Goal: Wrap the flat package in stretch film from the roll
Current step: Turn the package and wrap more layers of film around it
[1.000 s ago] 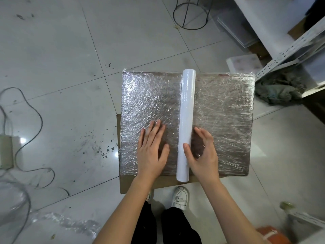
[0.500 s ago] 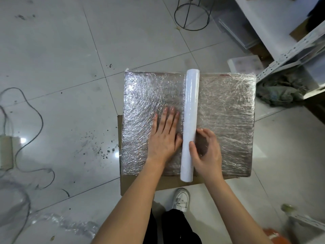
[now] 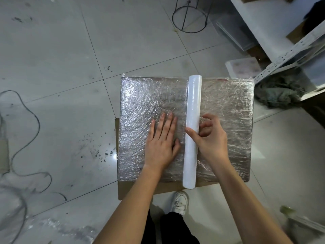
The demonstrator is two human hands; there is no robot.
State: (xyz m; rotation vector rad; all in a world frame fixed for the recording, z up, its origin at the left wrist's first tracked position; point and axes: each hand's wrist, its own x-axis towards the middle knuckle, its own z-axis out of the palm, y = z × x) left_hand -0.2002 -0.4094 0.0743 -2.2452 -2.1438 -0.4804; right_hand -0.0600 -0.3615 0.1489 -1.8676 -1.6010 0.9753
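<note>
Several layers of film already over flat package [image 3: 226, 120], lying on a cardboard sheet [image 3: 137, 188] on the tiled floor [image 3: 61, 67]. Across its middle, stretch film roll [image 3: 192, 131], from far edge to just past near edge. Left of the roll: left hand [image 3: 162, 141], palm down, fingers straight and a little spread, flat on the wrapped face, now higher up the package and closer to the roll than one second ago, thumb nearly against it. Right of the roll: right hand [image 3: 210, 138], thumb laid over the top of the roll, fingers curled against its far side, fingertips partly hidden. Compared with one second ago, roll a little more to the right. Judged meaning: fresh film being smoothed down by the left palm, another pass in progress, wrapping well advanced but not closed. Beyond the fingertips, wire stand [image 3: 190, 14]; far to the left, loose cable [image 3: 33, 120].
</note>
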